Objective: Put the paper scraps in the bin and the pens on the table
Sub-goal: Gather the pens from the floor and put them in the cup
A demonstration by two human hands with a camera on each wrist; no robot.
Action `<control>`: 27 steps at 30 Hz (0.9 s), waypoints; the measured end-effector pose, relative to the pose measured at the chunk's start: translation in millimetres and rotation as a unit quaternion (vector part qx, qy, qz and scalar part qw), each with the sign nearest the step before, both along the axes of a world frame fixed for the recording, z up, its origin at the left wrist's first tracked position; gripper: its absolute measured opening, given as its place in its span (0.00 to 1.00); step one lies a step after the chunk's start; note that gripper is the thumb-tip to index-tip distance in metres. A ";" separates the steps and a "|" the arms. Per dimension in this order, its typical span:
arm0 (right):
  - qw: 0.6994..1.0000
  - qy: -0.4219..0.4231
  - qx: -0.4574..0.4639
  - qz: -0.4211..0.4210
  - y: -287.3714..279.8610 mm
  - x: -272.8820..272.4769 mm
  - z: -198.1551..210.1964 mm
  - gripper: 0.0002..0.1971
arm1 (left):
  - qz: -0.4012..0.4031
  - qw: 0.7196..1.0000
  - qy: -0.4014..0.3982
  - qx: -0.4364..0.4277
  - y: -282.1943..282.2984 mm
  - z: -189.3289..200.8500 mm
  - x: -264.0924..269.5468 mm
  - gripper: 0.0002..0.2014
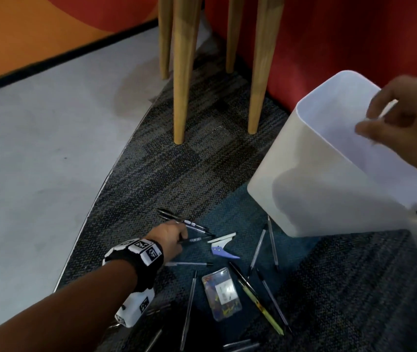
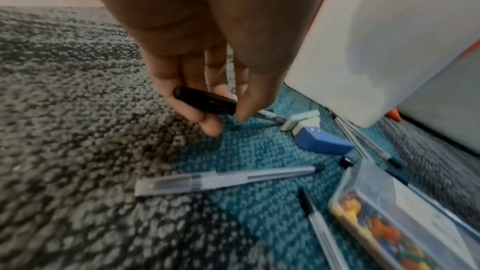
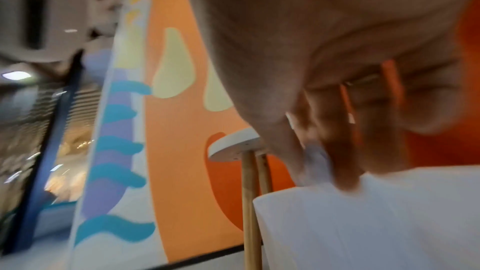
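Observation:
Low over the carpet, my left hand [image 1: 174,237] [image 2: 226,118] grips a black pen [image 2: 205,101] between thumb and fingers. Several more pens lie scattered around it, among them a clear one [image 1: 189,263] [image 2: 228,180] and a yellow-green one [image 1: 263,306]. A white strip and a blue piece [image 1: 224,247] [image 2: 322,141] lie just right of the hand. The white bin [image 1: 316,186] [image 3: 363,223] stands at the right. My right hand [image 1: 380,123] [image 3: 319,171] hovers over its opening, blurred, and seems to pinch a pale paper scrap [image 1: 389,109] [image 3: 315,155].
A clear box of coloured push pins [image 1: 221,293] [image 2: 405,219] lies among the pens. Wooden table legs [image 1: 184,72] stand behind on the carpet, under a round white top [image 3: 233,145]. A red wall is at the back and grey smooth floor to the left.

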State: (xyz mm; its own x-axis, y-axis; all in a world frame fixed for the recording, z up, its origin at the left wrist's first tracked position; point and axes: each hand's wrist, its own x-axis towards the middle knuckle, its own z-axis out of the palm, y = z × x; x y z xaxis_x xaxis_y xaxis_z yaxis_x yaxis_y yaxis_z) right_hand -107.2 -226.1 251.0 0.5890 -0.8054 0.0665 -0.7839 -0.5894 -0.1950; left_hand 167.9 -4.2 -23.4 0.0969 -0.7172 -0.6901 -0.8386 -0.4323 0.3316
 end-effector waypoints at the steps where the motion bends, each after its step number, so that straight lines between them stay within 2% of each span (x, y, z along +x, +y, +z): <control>1: 0.999 0.045 0.009 -0.002 -0.9 -4.5 -2.3 0.25 | 0.015 1.000 0.010 -0.006 -0.7 1.8 2.6 0.14; 3: 0.997 0.069 0.020 0.001 6.8 -4.3 -6.1 0.33 | 0.057 0.997 0.039 -0.028 -1.7 4.2 7.7 0.12; 7: 0.998 -0.035 0.013 0.053 22.4 17.3 12.8 0.16 | 0.163 0.980 0.096 -0.068 -1.1 7.0 19.3 0.08; 10: 0.993 -0.092 0.035 0.071 46.1 54.2 27.9 0.16 | 0.204 0.968 0.123 -0.073 -2.4 10.1 29.6 0.07; 13: 0.984 -0.099 0.063 0.135 82.0 106.2 17.1 0.09 | 0.216 0.966 0.119 -0.080 -4.4 11.8 40.3 0.08; 15: 0.976 -0.050 0.110 0.179 100.0 136.4 -16.7 0.10 | 0.213 0.969 0.098 -0.081 -4.0 11.3 47.0 0.09; 18: 0.957 0.123 0.183 0.187 108.1 173.1 -96.8 0.08 | 0.211 0.973 0.064 -0.070 2.2 8.6 57.2 0.10; 20: 0.938 0.201 0.209 0.191 111.9 189.5 -151.1 0.07 | 0.210 0.974 0.052 -0.063 7.8 7.0 62.3 0.11; 24: 0.920 0.242 0.270 0.151 118.2 203.6 -236.5 0.11 | 0.221 0.972 0.056 -0.054 16.7 5.5 68.4 0.09; 27: 0.921 0.232 0.290 0.118 124.0 203.4 -271.5 0.13 | 0.243 0.964 0.072 -0.079 22.0 5.1 69.7 0.07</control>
State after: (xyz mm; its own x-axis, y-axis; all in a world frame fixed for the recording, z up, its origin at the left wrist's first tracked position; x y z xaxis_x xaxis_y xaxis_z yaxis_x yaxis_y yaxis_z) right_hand 96.2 -102.1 -20.5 0.6092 -0.4713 -0.6378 -0.7253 -0.6563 -0.2078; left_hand 237.6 17.8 -18.4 0.3596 -0.7089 -0.6068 -0.4907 -0.6967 0.5232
